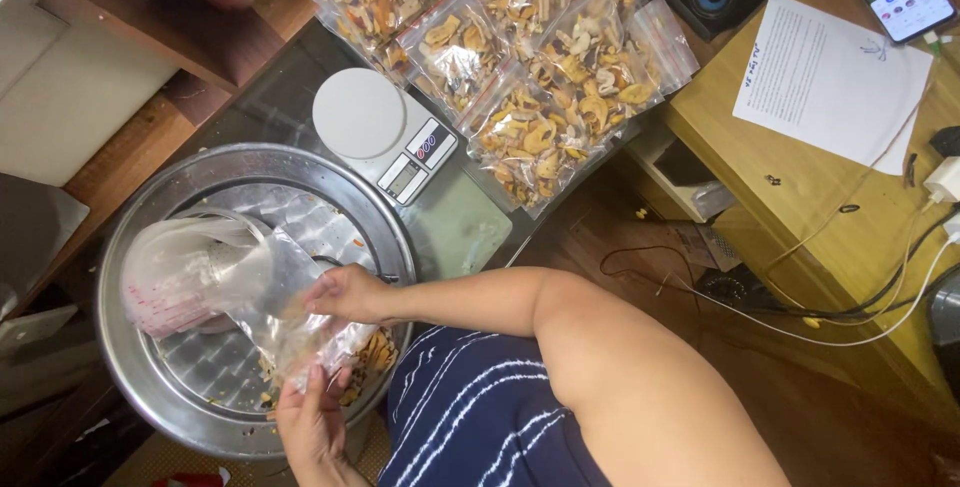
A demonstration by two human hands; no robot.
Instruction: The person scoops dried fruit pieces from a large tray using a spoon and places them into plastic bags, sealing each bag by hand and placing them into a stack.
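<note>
Dark glass counter (455, 232) carries a white scale (385, 137) and sealed bags of dried fruit (520, 57). Over the steel tray (140, 387) I see my right hand (345, 294) clamped on a clear plastic bag (260, 292), and my left hand (312, 425) pinching its lower end.

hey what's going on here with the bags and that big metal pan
A person holds a clear plastic bag over a large round metal pan, both hands on it: right hand on top, left hand underneath. A few dried fruit chips lie in the pan. Filled bags of chips lie beside a white kitchen scale.
</note>
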